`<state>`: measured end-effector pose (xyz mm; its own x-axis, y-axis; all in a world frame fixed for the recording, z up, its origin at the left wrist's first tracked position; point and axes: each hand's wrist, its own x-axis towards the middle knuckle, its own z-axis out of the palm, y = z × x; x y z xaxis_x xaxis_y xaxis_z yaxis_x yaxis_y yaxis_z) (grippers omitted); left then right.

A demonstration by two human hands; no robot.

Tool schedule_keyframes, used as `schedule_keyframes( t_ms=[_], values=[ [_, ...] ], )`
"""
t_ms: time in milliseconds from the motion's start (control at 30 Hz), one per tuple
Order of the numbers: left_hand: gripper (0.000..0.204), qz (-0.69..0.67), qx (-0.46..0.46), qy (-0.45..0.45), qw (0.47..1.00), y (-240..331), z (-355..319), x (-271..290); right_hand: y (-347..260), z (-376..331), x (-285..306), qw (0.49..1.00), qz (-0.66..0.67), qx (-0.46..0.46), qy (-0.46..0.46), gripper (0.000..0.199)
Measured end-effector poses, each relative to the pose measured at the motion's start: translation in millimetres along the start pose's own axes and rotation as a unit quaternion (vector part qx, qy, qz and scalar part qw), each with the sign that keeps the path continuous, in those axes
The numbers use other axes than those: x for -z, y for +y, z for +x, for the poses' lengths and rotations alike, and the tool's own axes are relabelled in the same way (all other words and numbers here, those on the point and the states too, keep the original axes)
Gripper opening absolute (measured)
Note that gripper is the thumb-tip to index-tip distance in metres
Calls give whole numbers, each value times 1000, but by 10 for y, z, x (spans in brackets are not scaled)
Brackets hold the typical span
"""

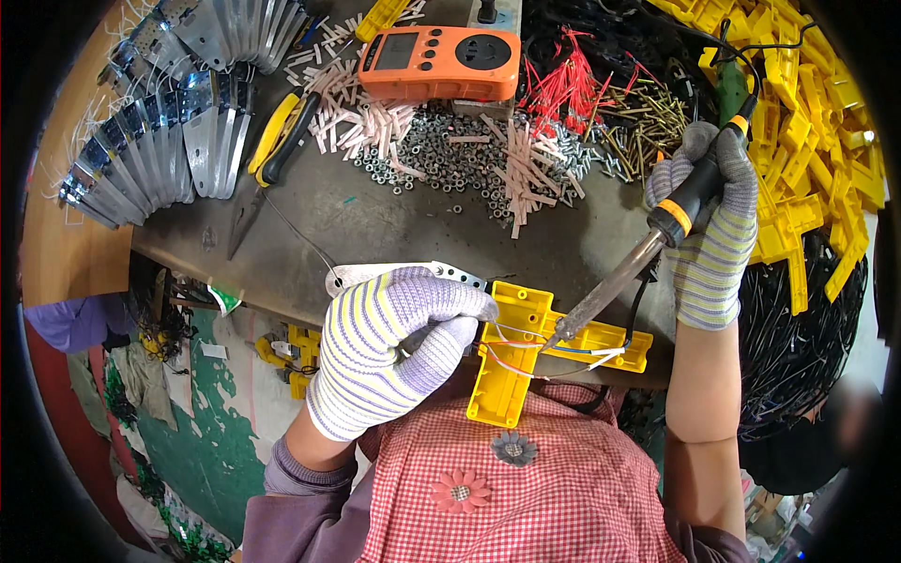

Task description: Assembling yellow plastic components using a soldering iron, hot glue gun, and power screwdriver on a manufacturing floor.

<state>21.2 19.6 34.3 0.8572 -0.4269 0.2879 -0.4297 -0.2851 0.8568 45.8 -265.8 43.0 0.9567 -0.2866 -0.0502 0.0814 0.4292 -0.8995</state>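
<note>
**Inspector:** Where is the work?

**Assistant:** A yellow housing (511, 361) lies at the near edge of the table (394, 225), at about 6 o'clock in the view. The left hand (389, 361), gloved, has its fingers (441, 300) curled shut, pinching at the housing's left edge. What they pinch is hidden; thin wires (526, 361) run out from there.

**Inspector:** And the right?

**Assistant:** The right hand (709, 220), at 3 o'clock, has its fingers wrapped closed round the black handle of a soldering iron (624, 277). The tip is down on the housing's middle, among the wires.

**Inspector:** Handling?

**Assistant:** In my judgement the housing is light, stiff moulded plastic and apt to slide, so it wants pinning at an outer edge, well apart from the tip. The wires are thin, limp and easily pulled loose. Take the iron by the handle only, behind the orange collar; the shaft is likely hot, and plastic would mar under it.

**Inspector:** Surroundings?

**Assistant:** An orange meter (439, 61) at 12 o'clock, loose nuts (441, 159) below it, yellow parts (817, 141) heaped at 2 o'clock, metal brackets (178, 122) at 10 o'clock.
</note>
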Motion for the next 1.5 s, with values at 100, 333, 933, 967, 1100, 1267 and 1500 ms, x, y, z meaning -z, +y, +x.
schedule_keyframes(
  t_ms=[100, 333, 933, 967, 1100, 1267, 1500],
  values=[
    [17, -15, 4, 3, 1000, -9, -12, 0, 26, 4, -105, 997, 6, 29, 67, 28],
    [18, 4, -1, -28, 1000, 2, -24, 22, 16, -14, -14, 1000, 3, 7, 11, 29],
    [11, 2, 24, -16, 1000, 136, -100, 36, 13, -68, -4, 998, 34, 30, 51, 29],
    [10, 0, 39, -20, 999, 150, -109, 46, -17, -75, -22, 998, 32, 31, 51, 29],
    [8, 1, 14, -32, 999, 143, -182, 80, -201, -168, 16, 993, 51, 85, 66, 32],
    [9, 0, 14, -28, 1000, 121, -204, 2, -218, -321, 94, 995, 24, 101, -6, 28],
    [9, 15, -3, -26, 1000, 112, -192, -58, -158, -389, -179, 988, -68, 110, 86, 36]
  ],
)
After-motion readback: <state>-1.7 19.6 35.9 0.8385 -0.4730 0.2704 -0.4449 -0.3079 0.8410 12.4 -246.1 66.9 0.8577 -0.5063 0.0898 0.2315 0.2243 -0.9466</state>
